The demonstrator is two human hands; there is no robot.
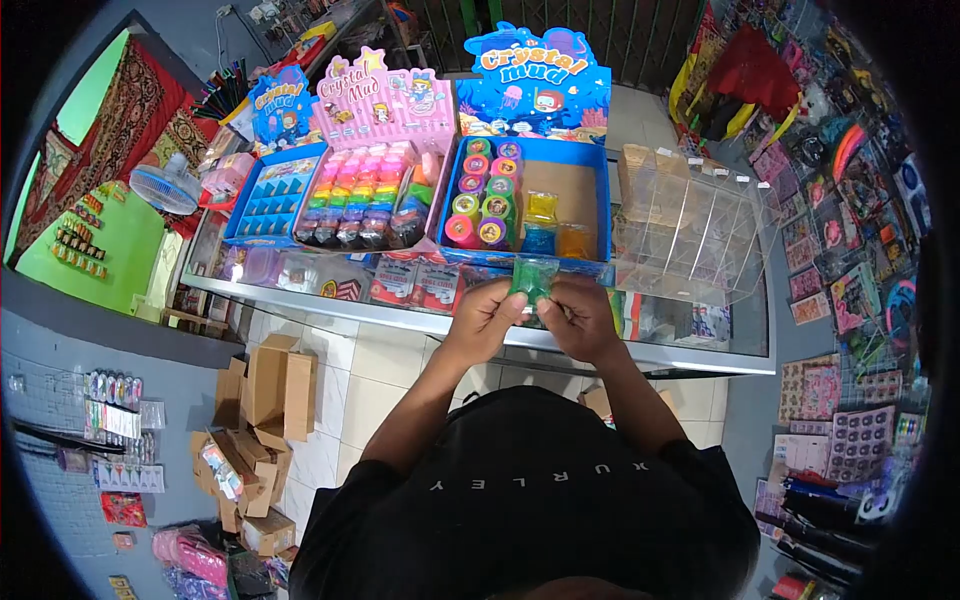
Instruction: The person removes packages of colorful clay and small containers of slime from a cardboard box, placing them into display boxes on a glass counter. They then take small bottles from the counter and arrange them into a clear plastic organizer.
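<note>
A small green packet (534, 284) is pinched between both hands over the front edge of the counter. My left hand (486, 318) grips its left side, thumb on the front. On its right side, my right hand (578, 316) holds it the same way. Just beyond the hands stands a blue Crystal Mud box (606, 200) with its printed lid upright. Inside it, round tubs with coloured lids (495, 207) fill the left part. A yellow packet (541, 208), a blue packet (539, 240) and an orange packet (575, 241) lie to their right.
A pink Crystal Mud box (385, 112) with rainbow-coloured items and a blue divided box (272, 200) stand left on the glass counter (700, 352). A clear compartment rack (690, 235) is at the right. Cardboard boxes (262, 385) lie on the floor; goods hang on both walls.
</note>
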